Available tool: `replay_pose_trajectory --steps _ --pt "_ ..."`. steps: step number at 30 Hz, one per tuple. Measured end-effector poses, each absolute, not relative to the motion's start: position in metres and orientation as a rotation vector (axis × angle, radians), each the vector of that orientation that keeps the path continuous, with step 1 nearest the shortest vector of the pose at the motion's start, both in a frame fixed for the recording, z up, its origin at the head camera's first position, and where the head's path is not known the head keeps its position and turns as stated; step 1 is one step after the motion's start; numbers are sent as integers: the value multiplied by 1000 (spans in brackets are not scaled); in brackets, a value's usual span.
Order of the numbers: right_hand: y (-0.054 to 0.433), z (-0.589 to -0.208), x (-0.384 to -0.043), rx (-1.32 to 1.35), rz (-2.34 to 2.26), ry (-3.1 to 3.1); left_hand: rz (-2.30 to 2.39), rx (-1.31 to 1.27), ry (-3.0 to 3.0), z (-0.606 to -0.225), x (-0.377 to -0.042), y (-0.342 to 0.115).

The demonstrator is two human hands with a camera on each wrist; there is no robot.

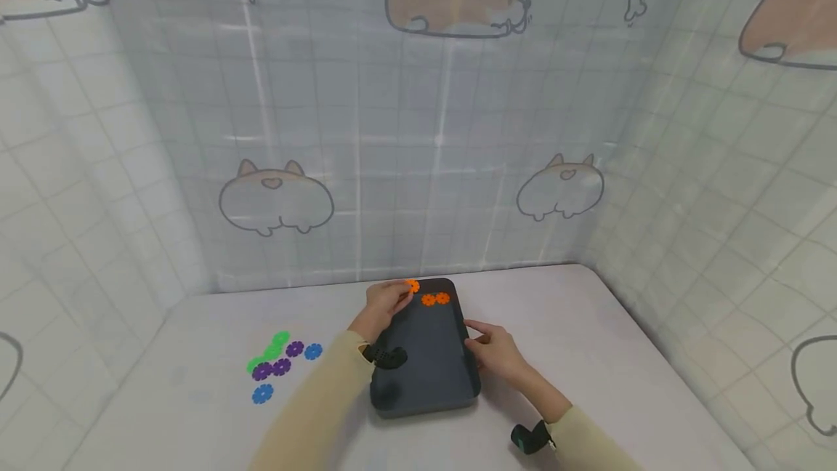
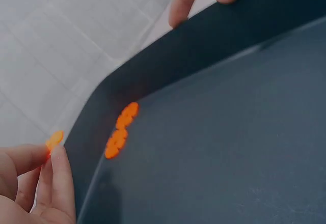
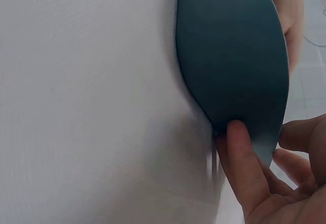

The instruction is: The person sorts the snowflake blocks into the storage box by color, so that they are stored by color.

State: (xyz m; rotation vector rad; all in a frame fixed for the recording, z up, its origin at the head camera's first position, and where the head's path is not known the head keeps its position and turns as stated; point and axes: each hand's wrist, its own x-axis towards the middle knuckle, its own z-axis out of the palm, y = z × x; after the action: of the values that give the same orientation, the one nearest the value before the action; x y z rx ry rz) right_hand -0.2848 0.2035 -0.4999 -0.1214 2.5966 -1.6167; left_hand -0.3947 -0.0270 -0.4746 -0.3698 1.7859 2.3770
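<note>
left-hand fingers (image 2: 61, 183) pinch an orange flower-shaped disc (image 1: 414, 286) at the rim of a dark tray (image 1: 428, 355); right-hand fingers (image 3: 240, 150) grip its side. a slack pinch could drop the disc outside.

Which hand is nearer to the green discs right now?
Left. The left hand is right of the green discs, at the far-left corner of the tray, pinching an orange flower disc; the right hand is farther, at the tray's right wall.
</note>
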Motion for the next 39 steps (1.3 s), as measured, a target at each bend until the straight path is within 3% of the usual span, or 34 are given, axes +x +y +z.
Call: replay_pose_trajectory --steps 39 --pt "203 -500 -281 -112 -1635 2568 1893 -329 2544 -506 -398 -11"
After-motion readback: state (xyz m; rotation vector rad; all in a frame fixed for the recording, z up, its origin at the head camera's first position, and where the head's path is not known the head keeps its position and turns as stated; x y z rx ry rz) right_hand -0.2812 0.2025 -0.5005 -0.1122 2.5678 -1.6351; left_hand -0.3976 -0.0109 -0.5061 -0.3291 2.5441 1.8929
